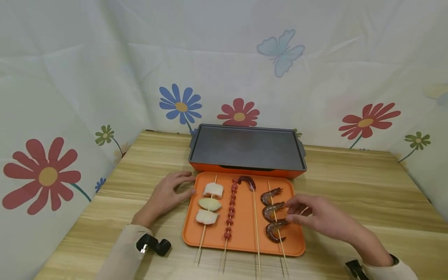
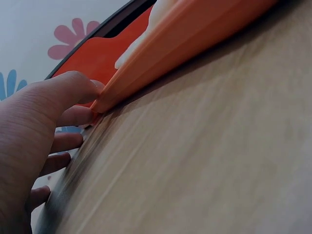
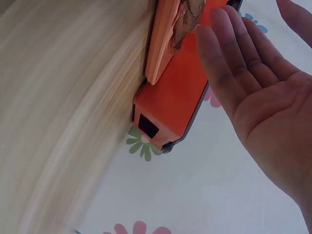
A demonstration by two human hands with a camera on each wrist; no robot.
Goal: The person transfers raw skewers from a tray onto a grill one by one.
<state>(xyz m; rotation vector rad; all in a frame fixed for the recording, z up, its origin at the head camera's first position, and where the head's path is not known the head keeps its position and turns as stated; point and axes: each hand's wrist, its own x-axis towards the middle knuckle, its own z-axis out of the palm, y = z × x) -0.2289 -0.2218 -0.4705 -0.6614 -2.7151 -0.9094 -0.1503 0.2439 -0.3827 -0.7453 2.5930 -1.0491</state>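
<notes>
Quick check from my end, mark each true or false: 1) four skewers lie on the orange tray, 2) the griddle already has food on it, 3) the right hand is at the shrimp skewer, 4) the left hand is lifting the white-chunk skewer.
1) Four skewers lie on the orange tray: true.
2) The griddle has food on it: false, its dark plate is bare.
3) The right hand is at the shrimp skewer: true, fingers open beside the shrimp.
4) The left hand lifts the white-chunk skewer: false, it rests on the table at the tray's left edge.
</notes>
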